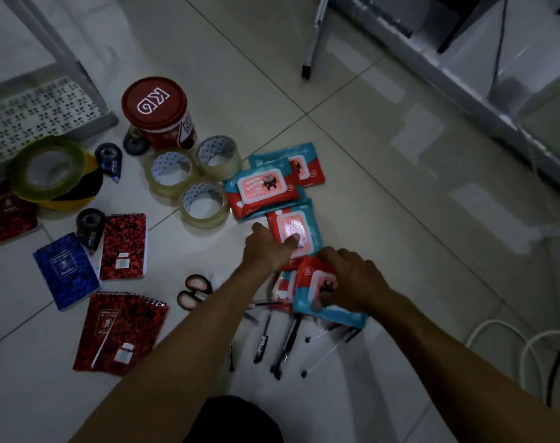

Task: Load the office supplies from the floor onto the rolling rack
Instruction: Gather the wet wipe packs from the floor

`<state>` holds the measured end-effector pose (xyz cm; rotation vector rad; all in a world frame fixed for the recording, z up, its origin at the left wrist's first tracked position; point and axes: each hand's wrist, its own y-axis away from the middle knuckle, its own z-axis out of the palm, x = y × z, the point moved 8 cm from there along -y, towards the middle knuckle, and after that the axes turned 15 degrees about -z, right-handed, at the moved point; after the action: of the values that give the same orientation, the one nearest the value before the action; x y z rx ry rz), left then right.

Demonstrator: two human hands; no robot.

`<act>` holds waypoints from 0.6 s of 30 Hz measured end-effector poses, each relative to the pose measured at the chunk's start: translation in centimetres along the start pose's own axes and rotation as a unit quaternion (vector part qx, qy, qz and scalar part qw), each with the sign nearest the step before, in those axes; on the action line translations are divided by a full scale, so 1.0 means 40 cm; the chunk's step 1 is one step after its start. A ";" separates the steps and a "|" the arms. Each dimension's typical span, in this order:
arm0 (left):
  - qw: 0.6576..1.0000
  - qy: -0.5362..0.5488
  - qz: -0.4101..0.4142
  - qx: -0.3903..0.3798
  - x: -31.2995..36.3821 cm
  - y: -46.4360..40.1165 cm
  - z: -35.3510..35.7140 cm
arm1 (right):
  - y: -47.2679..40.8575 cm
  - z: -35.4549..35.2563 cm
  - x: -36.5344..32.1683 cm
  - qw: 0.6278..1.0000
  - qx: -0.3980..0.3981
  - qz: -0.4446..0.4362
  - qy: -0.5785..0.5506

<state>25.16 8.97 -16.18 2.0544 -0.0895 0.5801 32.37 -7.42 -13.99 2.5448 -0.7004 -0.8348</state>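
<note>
Office supplies lie spread on the white tile floor. My left hand [267, 247] grips the near edge of a red-and-teal wipes pack [299, 227], thumb on its lid. My right hand [352, 279] holds another wipes pack [317, 287] lifted over several pens [286, 343]. Two more wipes packs [265, 190] lie just beyond. Three clear tape rolls [189, 183], a red can [158, 111], a big yellow tape roll [48, 169], scissors [194, 290] and several notebooks [122, 332] lie to the left. The rolling rack's perforated bottom shelf [32, 113] is at the far left.
A white table leg [312, 43] stands at the top centre. A low white cabinet edge [483, 100] runs along the right. White and black cables [527, 353] curl on the floor at the lower right. Two correction tape dispensers [109, 159] lie among the notebooks.
</note>
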 end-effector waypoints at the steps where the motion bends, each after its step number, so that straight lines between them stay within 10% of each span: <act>1: 1.000 0.013 -0.004 0.012 0.001 -0.001 0.005 | 0.002 0.012 -0.002 1.000 0.002 0.003 0.016; 18: 0.998 0.001 -0.047 0.041 -0.011 -0.043 0.003 | -0.021 0.018 0.008 0.968 -0.031 0.086 -0.232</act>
<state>25.31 9.70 -17.79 2.1249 0.0339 0.5355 32.44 -7.05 -15.09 2.2068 -0.9967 -1.3835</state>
